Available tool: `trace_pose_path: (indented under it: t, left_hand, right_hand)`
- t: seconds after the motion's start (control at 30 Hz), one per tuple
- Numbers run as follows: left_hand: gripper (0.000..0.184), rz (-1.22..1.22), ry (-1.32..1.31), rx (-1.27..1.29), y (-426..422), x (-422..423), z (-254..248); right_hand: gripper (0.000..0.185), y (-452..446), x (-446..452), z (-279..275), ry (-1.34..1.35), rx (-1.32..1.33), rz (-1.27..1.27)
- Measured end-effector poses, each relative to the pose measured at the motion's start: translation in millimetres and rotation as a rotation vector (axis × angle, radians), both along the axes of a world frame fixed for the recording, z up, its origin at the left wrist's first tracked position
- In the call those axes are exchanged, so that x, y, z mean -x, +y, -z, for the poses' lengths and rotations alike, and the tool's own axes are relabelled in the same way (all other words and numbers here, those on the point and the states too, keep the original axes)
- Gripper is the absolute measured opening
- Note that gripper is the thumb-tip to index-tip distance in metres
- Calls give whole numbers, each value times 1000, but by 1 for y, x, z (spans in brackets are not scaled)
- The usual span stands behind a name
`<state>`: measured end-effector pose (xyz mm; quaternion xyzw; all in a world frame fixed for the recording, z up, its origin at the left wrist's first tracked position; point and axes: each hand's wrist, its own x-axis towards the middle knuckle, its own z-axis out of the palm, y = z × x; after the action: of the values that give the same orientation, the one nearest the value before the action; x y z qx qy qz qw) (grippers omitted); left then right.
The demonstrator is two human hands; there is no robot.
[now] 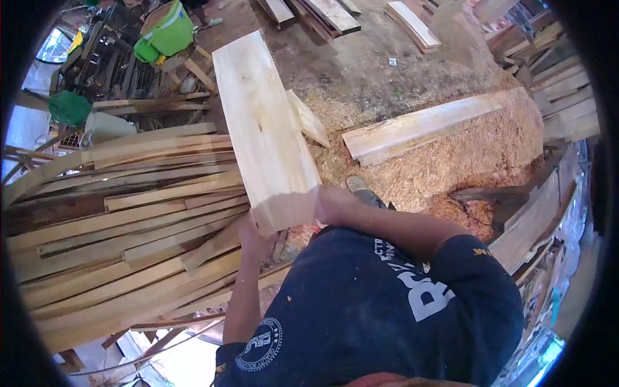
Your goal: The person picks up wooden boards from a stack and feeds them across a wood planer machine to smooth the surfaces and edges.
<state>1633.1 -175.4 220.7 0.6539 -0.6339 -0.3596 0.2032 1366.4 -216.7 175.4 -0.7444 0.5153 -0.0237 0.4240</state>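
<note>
A wide, pale wooden board (267,129) stretches away from my body, its near end between my two hands. My left hand (255,237) grips the near left corner, with its fingers partly hidden at the edge. On the right edge near the same end, my right hand (333,205) is closed round the board. A shadow crosses the board's near part. Just beyond its right edge, a smaller pointed wood piece (308,120) lies on the ground.
Long planks (148,222) are stacked at the left. Boards (419,128) lie on wood shavings (477,145) to the right. A green container (169,31) stands at the upper left. More boards (414,27) lie at the top; timber (570,97) is piled far right.
</note>
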Motion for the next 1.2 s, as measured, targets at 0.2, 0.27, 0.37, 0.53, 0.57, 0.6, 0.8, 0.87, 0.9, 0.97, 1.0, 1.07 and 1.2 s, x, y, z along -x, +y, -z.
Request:
trace_pose_path:
  t: [0.2,0.27,0.37,0.53,0.57,0.6,0.8,0.87,0.9,0.97,1.0,1.07,1.2]
  left_hand:
    - [70,-64,-9,-100,-7,1,-1]
    - [72,-70,-2,-65,-4,3,-5]
    - [76,-61,39,-33,-3,1,1]
    - [81,-90,49,-85,-3,-4,16]
    - [81,-112,49,-113,-4,-1,14]
    - [81,-137,48,-138,-5,2,9]
    - [91,-82,-63,-125,-36,4,-2]
    - [90,-127,-151,52,-60,17,2]
    - [89,-141,-196,111,-79,33,5]
    - [83,-101,-374,191,-116,65,17]
    - [79,-43,-505,212,-135,82,26]
    - [73,9,-670,237,-175,107,40]
    - [69,-6,-767,194,-228,127,40]
  right_hand:
    - [45,3,-2,-19,36,75,39]
    - [44,1,-2,-13,87,146,-129]
    - [38,4,-2,4,128,191,-201]
    - [40,-2,4,-26,-83,-10,118]
    - [42,-4,5,-20,-56,-8,55]
    - [43,-6,5,-11,-30,-2,-10]
    - [41,-93,47,-21,-33,-111,-348]
    - [48,-132,60,20,-19,-74,-273]
    - [55,-151,64,37,43,-74,-149]
    - [60,-194,68,78,111,-108,-9]
    - [63,-213,67,97,145,-127,61]
    - [70,-249,55,126,33,-169,223]
    - [80,-301,25,171,-164,-217,451]
